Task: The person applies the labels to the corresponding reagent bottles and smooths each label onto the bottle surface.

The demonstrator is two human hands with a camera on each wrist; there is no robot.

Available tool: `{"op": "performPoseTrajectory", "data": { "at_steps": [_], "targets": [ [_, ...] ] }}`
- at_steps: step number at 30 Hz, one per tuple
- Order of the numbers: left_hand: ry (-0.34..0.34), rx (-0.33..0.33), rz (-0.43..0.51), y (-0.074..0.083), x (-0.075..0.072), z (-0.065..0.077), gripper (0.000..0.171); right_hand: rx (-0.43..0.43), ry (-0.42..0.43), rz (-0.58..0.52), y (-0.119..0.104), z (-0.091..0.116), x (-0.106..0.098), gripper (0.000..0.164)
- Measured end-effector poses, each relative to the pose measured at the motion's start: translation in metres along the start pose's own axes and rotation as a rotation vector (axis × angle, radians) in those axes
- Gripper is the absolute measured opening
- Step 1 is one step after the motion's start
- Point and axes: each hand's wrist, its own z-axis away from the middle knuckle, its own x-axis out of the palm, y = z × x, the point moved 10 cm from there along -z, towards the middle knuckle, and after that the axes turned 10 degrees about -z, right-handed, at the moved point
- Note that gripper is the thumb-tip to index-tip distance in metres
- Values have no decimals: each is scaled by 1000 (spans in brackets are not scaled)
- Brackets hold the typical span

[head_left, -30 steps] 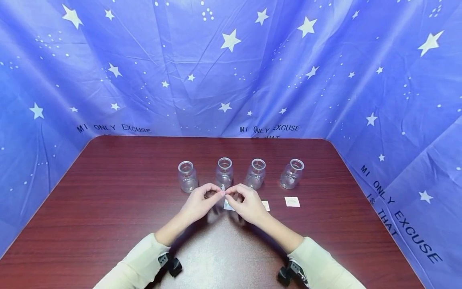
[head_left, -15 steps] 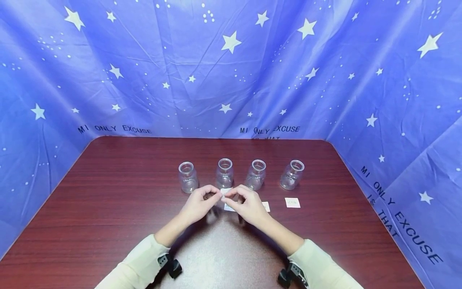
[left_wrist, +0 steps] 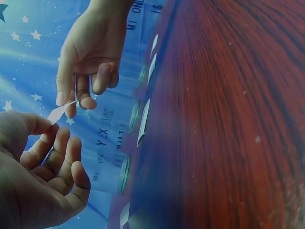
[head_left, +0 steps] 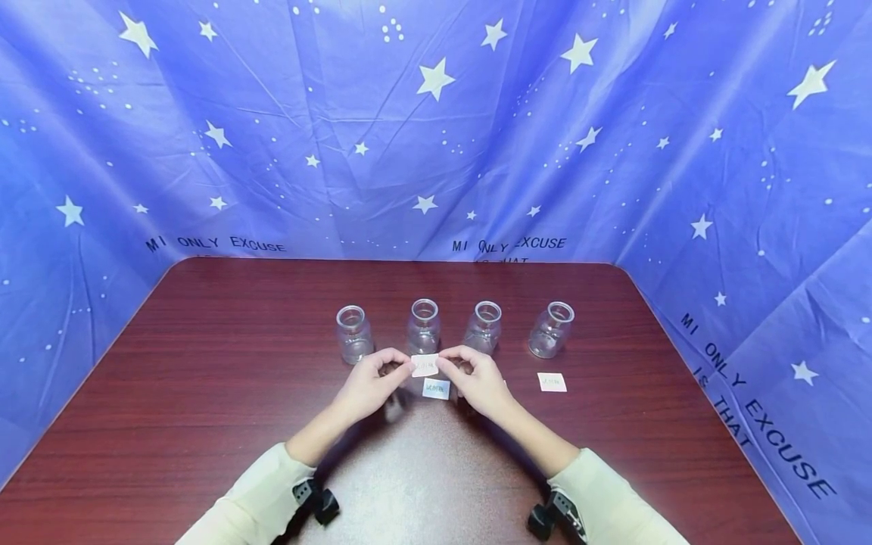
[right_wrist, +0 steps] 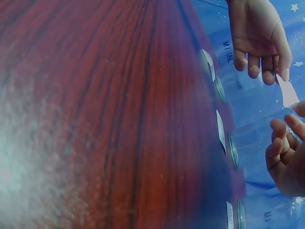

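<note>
A small whitish paper slip [head_left: 425, 365] with handwriting on it is held up between both hands, its face toward the head camera. My left hand [head_left: 373, 386] pinches its left edge between thumb and index finger. At the opposite edge my right hand [head_left: 481, 386] pinches it the same way. In the left wrist view the slip [left_wrist: 59, 113] bends between the fingertips, well above the table. Just below it in the head view, a bluish paper slip [head_left: 436, 389] with writing lies on the table. Behind the hands stands a clear glass jar [head_left: 425, 327].
More open glass jars stand in a row: one at left [head_left: 354, 334], one right of centre [head_left: 483, 329], one at far right [head_left: 551, 330]. A pinkish slip [head_left: 552, 382] lies before the far-right jar. Another slip [left_wrist: 125, 216] shows low in the left wrist view.
The held slip went from nearly edge-on to facing the head camera. The hands have moved slightly apart, stretching it between them, and the bluish slip below is now uncovered.
</note>
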Motion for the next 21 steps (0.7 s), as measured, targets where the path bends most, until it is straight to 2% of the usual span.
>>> {"op": "performPoseTrajectory", "data": {
  "at_steps": [3,9,17,21],
  "targets": [
    [-4,-8,-19,-1,-1,0,12,13,-22,-8,-2,0,4,19],
    [15,-5,-90,-2,-9,1,10,-20,-33,23,-8,-1,10,14],
    [36,14,-193,-7,-19,1,10,-93,-58,46,-10,-5,18,12],
    [30,5,-209,-11,-22,1,11,-120,-82,57,-13,-7,25,12]
  ]
}}
